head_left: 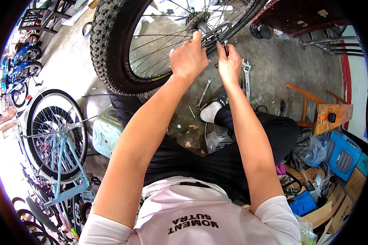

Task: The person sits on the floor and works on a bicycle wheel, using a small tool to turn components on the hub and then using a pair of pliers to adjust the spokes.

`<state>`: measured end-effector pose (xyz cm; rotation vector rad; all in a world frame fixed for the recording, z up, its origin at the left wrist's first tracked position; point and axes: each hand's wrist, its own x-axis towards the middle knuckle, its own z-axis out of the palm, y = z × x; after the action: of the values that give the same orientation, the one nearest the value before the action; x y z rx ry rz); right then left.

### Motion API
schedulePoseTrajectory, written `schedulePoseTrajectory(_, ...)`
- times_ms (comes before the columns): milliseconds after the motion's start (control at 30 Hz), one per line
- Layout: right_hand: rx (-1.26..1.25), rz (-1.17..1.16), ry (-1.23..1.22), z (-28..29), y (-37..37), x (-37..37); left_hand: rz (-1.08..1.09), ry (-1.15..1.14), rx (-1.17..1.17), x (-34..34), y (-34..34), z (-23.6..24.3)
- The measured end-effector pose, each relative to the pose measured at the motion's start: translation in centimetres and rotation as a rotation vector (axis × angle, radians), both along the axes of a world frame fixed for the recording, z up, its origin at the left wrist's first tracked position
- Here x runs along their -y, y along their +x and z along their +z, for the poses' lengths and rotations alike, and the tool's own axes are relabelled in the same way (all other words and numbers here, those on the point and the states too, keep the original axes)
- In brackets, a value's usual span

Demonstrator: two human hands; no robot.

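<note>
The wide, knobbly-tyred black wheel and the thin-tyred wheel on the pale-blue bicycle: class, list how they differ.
The knobbly-tyred black wheel is broad and deeply treaded; the thin-tyred wheel on the bicycle is slim. The left hand is at the knobbly wheel; no hand is near the thin one. Both are spoked.

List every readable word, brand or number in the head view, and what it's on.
White shirt: two lines of dark capitals, legible, wording not copied here.
Knobby-tyred wheel: small lettering, too small to read.
Dark bike tube, lower left: pale lettering, not copied.
Cardboard box: printed marks, too small.
</note>
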<state>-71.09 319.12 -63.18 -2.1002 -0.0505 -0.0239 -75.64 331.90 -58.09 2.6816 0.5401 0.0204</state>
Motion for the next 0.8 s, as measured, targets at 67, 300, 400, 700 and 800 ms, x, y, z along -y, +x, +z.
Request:
schedulePoseTrajectory(67, 0.029, 0.007, -0.003, 0.0, -0.2, -0.1, 0.005, -0.001, -0.001, 0.0, -0.2, 0.1)
schedulePoseTrajectory(300, -0.013, 0.072, -0.128, 1.2, 0.6, 0.5, -0.022, 0.009, -0.024, 0.0, -0.1, 0.3)
schedulePoseTrajectory(400, 0.006, 0.088, -0.165, 1.1, 1.3, 0.6, -0.020, 0.000, 0.029, 0.0, -0.7, 0.3)
schedulePoseTrajectory(700, -0.050, 0.122, -0.202, 1.2, 1.9, -0.4, 0.069, -0.264, -0.137, 1.5, -15.3, -8.3)
schedulePoseTrajectory(800, -0.105, 0.085, -0.156, 1.3, 1.6, 0.1, 0.195, -0.382, -0.669, 1.7, -18.0, -16.0)
